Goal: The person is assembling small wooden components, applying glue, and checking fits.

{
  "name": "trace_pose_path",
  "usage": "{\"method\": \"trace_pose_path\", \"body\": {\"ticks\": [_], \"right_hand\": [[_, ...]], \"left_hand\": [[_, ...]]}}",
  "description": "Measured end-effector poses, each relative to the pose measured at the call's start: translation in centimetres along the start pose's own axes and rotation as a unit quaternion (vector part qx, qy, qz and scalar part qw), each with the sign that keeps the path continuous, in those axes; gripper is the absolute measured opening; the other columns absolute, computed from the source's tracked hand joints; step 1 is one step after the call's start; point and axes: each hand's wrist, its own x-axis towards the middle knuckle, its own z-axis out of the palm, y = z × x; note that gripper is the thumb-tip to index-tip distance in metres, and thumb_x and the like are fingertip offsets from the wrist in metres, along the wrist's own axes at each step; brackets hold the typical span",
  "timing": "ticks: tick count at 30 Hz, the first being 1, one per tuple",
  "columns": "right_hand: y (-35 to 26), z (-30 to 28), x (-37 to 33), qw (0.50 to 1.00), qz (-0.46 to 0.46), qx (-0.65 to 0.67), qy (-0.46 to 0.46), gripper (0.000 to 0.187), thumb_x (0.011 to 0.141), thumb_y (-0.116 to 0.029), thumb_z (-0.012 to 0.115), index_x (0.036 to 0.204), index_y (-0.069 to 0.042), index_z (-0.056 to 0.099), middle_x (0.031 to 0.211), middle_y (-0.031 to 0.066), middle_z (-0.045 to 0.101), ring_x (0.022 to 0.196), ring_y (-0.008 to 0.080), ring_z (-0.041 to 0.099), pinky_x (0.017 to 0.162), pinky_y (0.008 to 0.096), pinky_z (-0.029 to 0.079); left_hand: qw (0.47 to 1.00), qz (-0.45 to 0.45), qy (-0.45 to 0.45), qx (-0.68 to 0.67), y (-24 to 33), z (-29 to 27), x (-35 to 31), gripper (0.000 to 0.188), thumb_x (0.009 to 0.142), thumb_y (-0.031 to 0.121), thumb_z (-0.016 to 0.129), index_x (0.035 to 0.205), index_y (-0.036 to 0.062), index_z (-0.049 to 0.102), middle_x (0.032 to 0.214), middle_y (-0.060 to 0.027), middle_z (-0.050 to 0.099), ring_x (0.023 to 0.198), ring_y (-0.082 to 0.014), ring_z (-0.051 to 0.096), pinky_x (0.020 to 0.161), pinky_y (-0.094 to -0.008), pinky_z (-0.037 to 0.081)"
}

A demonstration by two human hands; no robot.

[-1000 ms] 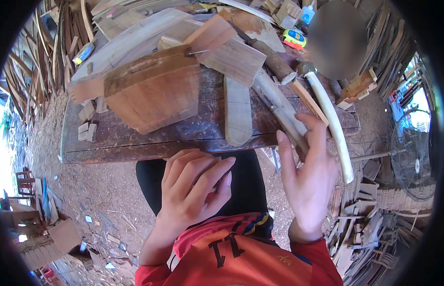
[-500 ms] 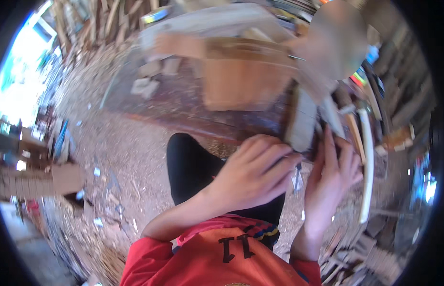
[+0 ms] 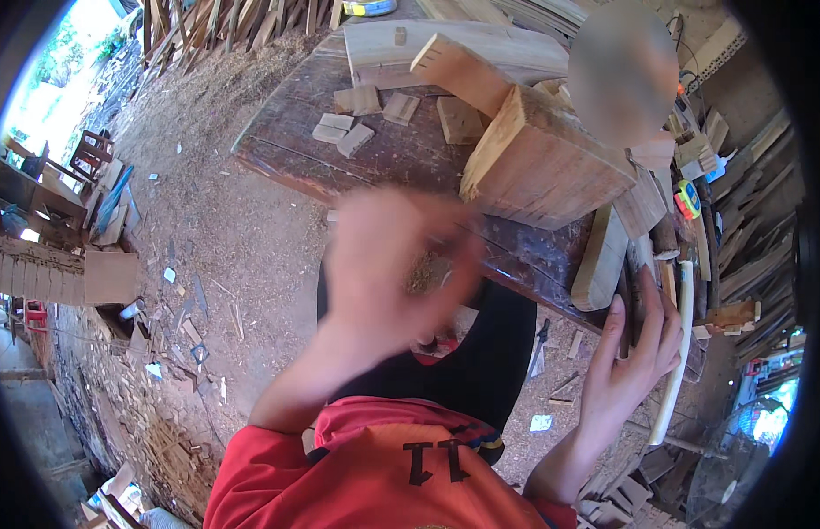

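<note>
My left hand (image 3: 383, 264) is in the air over my lap, in front of the bench; motion smears it, so whether its fingers hold anything is unclear. At the bench's right end, my right hand (image 3: 634, 339) has its thumb and fingers apart, the fingertips at some narrow wood pieces. Beside it lies a pale thick wooden board (image 3: 601, 262) with a rounded end. Behind that sits a large wooden block-like piece (image 3: 551, 167), tilted, with a notched wooden board (image 3: 463, 70) reaching out to its left.
Small wood offcuts (image 3: 357, 100) lie on the dark bench (image 3: 291, 145). A long plank (image 3: 480, 44) is at the back. A tape measure (image 3: 688, 199) and a pale curved stick (image 3: 674, 370) are at the right. Sawdust and scraps cover the floor (image 3: 225, 238). A blurred patch hides part of the back right.
My left hand has moved left, away from the pale board and my right hand. The right hand stays near the bench end, its fingers more spread. The view has turned, shifting the bench rightward.
</note>
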Motion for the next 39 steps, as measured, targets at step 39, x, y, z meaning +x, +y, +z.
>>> {"method": "trace_pose_path", "body": {"ticks": [39], "right_hand": [[-1.8, -0.3, 0.6, 0.992, -0.032, 0.12, 0.005, 0.038, 0.088, -0.013, 0.075, 0.126, -0.008, 0.072, 0.119, 0.0108, 0.062, 0.116, 0.0277, 0.056, 0.104, 0.0412, 0.037]], "left_hand": [[0.992, -0.01, -0.114, 0.055, -7.7, 0.5, 8.4, 0.016, 0.091, 0.016, 0.068, 0.092, 0.0015, 0.075, 0.089, -0.0174, 0.067, 0.087, -0.0397, 0.066, 0.078, -0.0487, 0.052]]}}
